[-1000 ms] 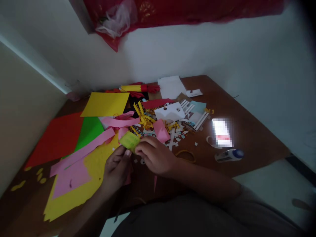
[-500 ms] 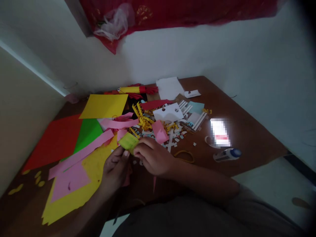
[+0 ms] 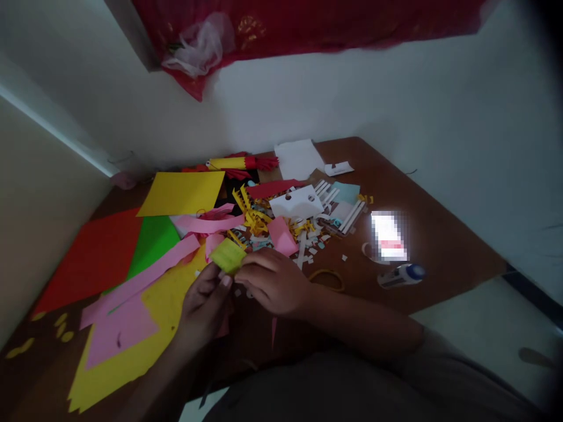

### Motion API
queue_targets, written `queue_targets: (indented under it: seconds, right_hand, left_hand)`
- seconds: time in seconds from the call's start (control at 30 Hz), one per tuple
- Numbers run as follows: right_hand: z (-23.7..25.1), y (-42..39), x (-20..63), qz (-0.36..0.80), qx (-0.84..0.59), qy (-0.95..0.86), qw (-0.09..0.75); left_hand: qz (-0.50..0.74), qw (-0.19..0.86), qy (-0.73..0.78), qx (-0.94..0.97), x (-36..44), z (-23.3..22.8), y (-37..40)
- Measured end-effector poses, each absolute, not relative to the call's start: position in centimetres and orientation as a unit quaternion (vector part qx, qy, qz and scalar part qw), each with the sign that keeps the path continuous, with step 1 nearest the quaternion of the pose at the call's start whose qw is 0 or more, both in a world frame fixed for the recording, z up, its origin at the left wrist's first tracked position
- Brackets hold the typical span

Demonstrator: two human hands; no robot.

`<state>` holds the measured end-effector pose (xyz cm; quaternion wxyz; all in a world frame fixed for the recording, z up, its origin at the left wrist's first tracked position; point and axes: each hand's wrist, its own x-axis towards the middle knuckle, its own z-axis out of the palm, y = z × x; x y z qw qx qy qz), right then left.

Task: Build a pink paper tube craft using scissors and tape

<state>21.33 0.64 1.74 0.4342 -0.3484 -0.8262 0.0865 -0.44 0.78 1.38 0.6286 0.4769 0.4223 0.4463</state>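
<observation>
Both hands, left hand and right hand, are pinching a small yellow-green folded paper piece above the scrap-littered brown counter; folding looks partly finished.

Honestly, you won't find anything readable here. The red cloth hanging up top has some gold marks on it, but they're too blurry to make out. The glue bottle on the table has no label you can read, and the small white thing just behind it is blurred out, only a red band showing. The yellow-green paper you're pinching has faint marks on it, too small to tell.
</observation>
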Motion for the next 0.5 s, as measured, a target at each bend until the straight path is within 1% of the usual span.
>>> queue_targets:
  seconds: [0.1, 0.23, 0.4, 0.5]
  right_hand:
    - [1.74, 0.71, 21.38, 0.075, -0.35, -0.825, 0.437]
    - [1.43, 0.87, 21.27, 0.059, -0.35, -0.821, 0.448]
    - [1.12, 0.95, 21.17, 0.005, -0.336, -0.809, 0.482]
    - [1.05, 0.95, 21.16, -0.01, -0.332, -0.813, 0.478]
  left_hand:
    - [0.451, 0.625, 0.419, 0.48, -0.25, 1.5, 0.8]
    - [0.462, 0.645, 0.397, 0.462, -0.05, 1.55, 0.78]
    - [0.474, 0.631, 0.413, 0.454, 0.0, 1.67, 0.83]
    - [0.485, 0.617, 0.432, 0.446, 0.15, 1.91, 0.85]
